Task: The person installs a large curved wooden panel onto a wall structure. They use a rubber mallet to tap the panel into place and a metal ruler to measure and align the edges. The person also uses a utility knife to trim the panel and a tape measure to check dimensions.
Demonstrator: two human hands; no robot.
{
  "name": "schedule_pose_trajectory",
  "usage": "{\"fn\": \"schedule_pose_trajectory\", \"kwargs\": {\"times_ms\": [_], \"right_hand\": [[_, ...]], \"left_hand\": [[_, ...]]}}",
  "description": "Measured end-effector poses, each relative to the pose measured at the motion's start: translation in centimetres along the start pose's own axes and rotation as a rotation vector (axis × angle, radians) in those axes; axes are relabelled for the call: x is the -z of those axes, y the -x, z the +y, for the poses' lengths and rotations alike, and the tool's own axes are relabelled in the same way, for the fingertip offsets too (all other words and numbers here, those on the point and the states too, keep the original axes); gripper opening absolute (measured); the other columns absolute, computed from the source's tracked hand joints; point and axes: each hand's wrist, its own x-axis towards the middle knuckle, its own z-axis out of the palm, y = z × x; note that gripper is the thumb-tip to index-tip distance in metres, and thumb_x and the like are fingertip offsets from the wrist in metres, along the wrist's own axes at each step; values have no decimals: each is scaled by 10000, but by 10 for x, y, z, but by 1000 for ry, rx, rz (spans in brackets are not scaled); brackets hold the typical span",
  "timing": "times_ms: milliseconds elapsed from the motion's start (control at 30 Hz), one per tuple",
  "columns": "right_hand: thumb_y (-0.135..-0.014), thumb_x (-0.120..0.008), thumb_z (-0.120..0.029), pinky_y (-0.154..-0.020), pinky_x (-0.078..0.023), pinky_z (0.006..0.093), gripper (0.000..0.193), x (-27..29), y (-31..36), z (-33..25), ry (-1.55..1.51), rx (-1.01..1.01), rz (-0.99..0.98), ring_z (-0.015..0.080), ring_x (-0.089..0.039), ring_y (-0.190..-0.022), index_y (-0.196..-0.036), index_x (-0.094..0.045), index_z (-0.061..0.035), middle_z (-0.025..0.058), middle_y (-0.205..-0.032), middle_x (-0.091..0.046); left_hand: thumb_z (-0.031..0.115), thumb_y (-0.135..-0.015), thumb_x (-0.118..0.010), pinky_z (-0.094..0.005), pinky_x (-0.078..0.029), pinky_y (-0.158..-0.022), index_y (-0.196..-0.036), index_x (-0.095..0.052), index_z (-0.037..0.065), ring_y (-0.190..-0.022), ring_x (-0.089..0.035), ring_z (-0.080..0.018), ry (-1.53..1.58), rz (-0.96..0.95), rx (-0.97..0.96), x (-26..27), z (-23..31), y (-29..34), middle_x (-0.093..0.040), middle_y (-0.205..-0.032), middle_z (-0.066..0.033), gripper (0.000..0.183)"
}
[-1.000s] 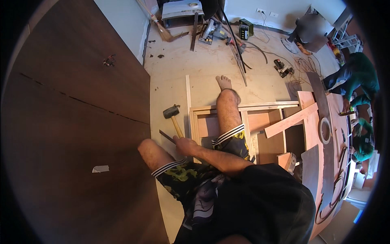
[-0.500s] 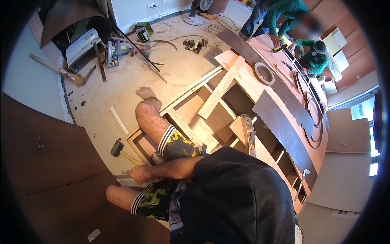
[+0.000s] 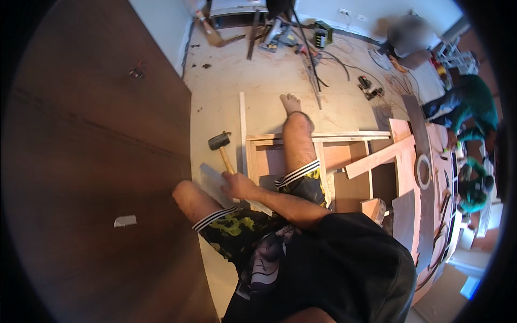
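Note:
My right hand (image 3: 239,186) is closed round the wooden handle of a mallet (image 3: 219,141). The mallet's black head points away from me, above the floor between my knees and just left of a wooden frame. Under the hand lies a pale flat strip (image 3: 212,178), running from beside my left knee toward my lap; its kind I cannot make out. I sit with my right leg across the wooden frame (image 3: 319,149), which has several open compartments. My left hand is out of view.
A large dark brown panel (image 3: 107,134) stands at my left. A loose board (image 3: 379,156) and a pale ring (image 3: 424,172) lie on the frame's right part. A circular saw (image 3: 277,37), cables and cordless tools (image 3: 369,88) lie on the floor ahead. Two co-workers in green (image 3: 473,107) bend at the far right.
The view has turned, so the frame and co-workers sit farther right and the brown panel shows more. My right hand still grips the mallet, its head now farther from my left knee.

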Motion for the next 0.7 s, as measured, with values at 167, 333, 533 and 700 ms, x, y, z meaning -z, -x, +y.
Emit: {"fn": "schedule_pose_trajectory", "kwargs": {"times_ms": [167, 333, 533, 700], "right_hand": [[-960, -724, -285, -562, -542, 394, 413, 34, 2, -38, -607, -34, 131, 232, -678, -669, -1232, -621, 7, 113, -744, -670], [-994, -714, -181, -442, -465, 276, 333, 77, 3, -80, -764, -40, 92, 102, -587, -560, -1255, -579, -26, 43, -737, -631], [-1029, -656, -157, -418, -461, 293, 300, 95, -26, -102, -1063, -218, -74, 147, -564, -465, -1254, -469, -91, 31, -688, -590], [-1104, -546, -318, -445, -485, 310, 298, 119, -60, -87, -1150, -308, -225, 171, -565, -452, -1279, -430, -106, 55, -656, -587]], "left_hand": [[332, -1003, -590, -527, -571, -632, -1147, -688, 159, -839, -713, -358, 28, 81, 51, 14, -5, 0, -697, -933, -162, 246], [330, -1004, -589, -524, -571, -625, -1144, -687, 157, -833, -711, -357, 80, 147, 105, 23, 9, -10, -695, -927, -160, 243], [327, -1006, -588, -521, -570, -617, -1139, -686, 154, -825, -710, -356, 102, 194, 179, 27, 25, -59, -693, -919, -159, 240], [325, -1007, -587, -519, -569, -610, -1136, -686, 152, -818, -708, -356, 5, 222, 255, 55, 58, -129, -691, -912, -157, 237]]}}
